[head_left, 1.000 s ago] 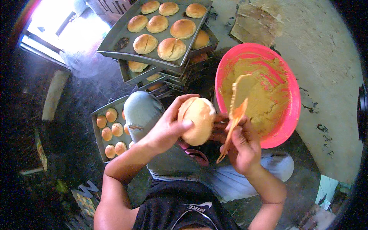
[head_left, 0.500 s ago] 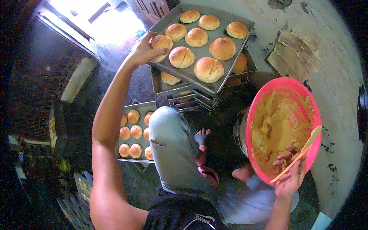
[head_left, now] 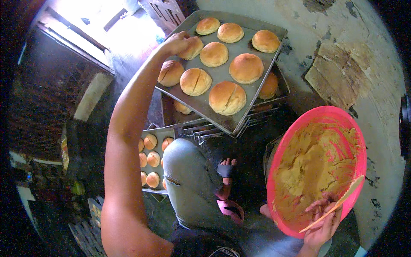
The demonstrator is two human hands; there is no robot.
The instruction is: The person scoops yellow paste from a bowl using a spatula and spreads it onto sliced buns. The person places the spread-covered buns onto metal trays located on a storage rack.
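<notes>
A metal tray (head_left: 247,46) of round golden buns sits at the top of a stack in front of me. My left hand (head_left: 177,43) reaches to its left edge, its fingers closed round a bun (head_left: 192,49) that appears to rest on the tray. Nearer buns, such as one bun (head_left: 195,82), have a slit across the top. In my right hand (head_left: 324,217) is a thin spatula (head_left: 335,206) smeared with tan paste at its far end. That hand is over the near rim of a pink basin (head_left: 286,150), which holds thick tan filling (head_left: 306,165).
Under the top tray are another tray (head_left: 280,92) with buns and a metal rack (head_left: 252,124). A lower tray (head_left: 150,133) of buns lies left of my knee (head_left: 184,171). A rough wall (head_left: 381,85) stands on the right, and a bright doorway (head_left: 132,34) at far left.
My left hand has moved from the bun at the tray's left corner to the one farther along the edge. The first bun stays on the tray. My right hand still holds the spatula.
</notes>
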